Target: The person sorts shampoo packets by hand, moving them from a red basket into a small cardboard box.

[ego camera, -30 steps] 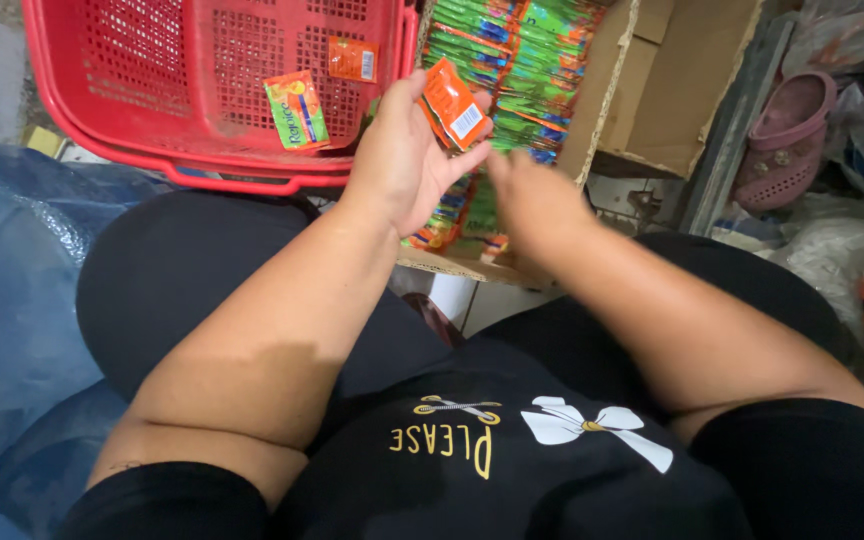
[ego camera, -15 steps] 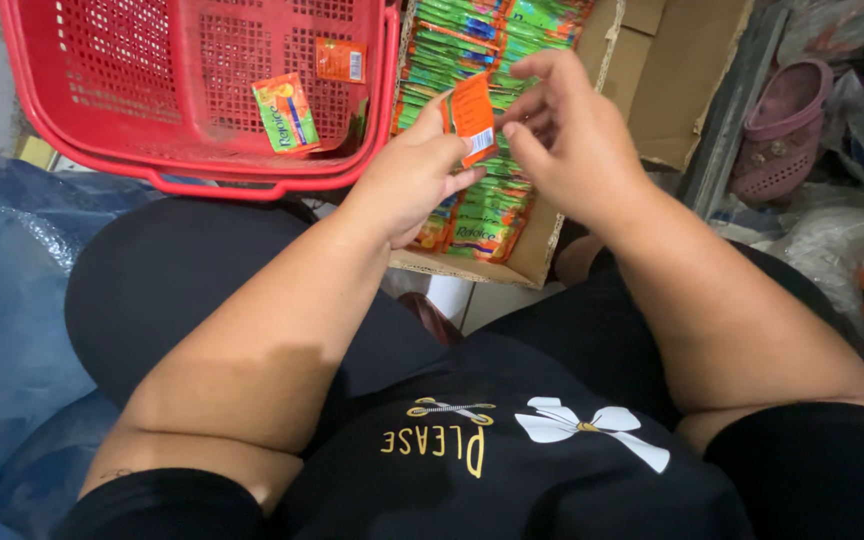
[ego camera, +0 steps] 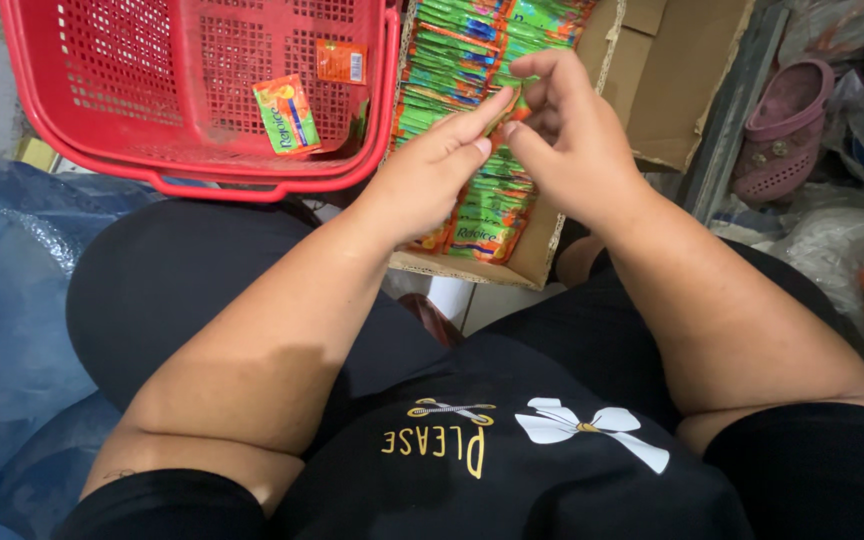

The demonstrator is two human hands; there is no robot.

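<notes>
My left hand and my right hand meet fingertip to fingertip above a cardboard box. Between the tips they pinch a small orange sachet, seen nearly edge-on and mostly hidden by the fingers. Packed rows of green sachets fill the box beneath the hands. Left of the box stands a red plastic basket. Two loose sachets lie inside it, a green-and-orange one and an orange one.
A pink clog lies right of the box among plastic bags. A blue plastic sheet covers the ground at the left. My knees in black cloth fill the lower part of the view.
The orange sachet, held up flat in my left hand before, is now turned edge-on between both hands' fingertips. My right hand came up from below the box to meet the left.
</notes>
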